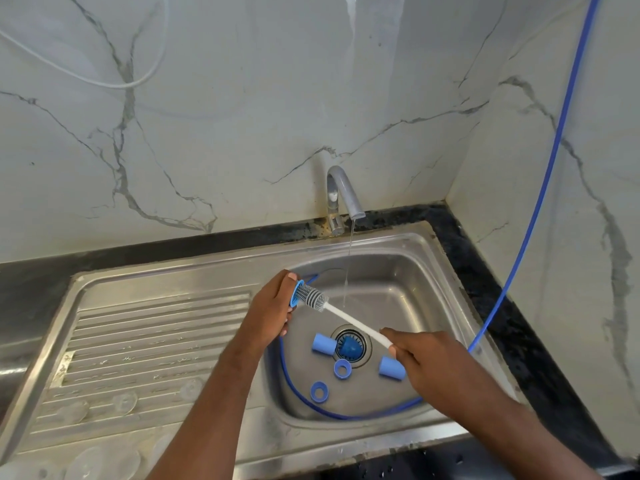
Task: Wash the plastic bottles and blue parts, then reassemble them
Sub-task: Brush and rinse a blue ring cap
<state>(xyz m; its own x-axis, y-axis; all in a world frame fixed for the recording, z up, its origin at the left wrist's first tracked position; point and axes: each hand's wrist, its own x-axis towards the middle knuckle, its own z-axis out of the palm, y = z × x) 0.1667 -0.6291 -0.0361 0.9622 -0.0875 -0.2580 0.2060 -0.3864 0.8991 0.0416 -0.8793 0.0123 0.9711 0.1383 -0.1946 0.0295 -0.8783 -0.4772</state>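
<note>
Marble-veined wall panels back a steel sink point(166, 271) set into a dark bench point(485, 282), and the tap point(341, 192) is running a thin stream point(348, 268) into the basin. Now, the action: the left hand point(273, 306) is up over the far-left edge of the basin, its fingers point(284, 323) curled round a blue ring part point(296, 295). The right hand point(426, 358) sits nearer and to the right, fingers point(401, 339) wrapped tight on the white handle of the bottle brush point(349, 318).

Here's what matters, as I read it: the brush's long axis runs from near-right up to far-left, bristle head buried in the ring's open face. So any scrub stroke goes along that diagonal line, right hand driving, left hand bracing. The stream falls just right of the bristles, not on them, so a rinse means sliding the pair to the right.

Waiting below on the basin floor: two blue cylinders point(323, 342) point(391, 368), two blue rings point(343, 368) point(318, 391), and a blue dome point(348, 348) in the drain. A blue hose point(540, 188) loops round them. Clear shapes on the drainboard point(124, 401) may be the bottles; I can't say for sure.
</note>
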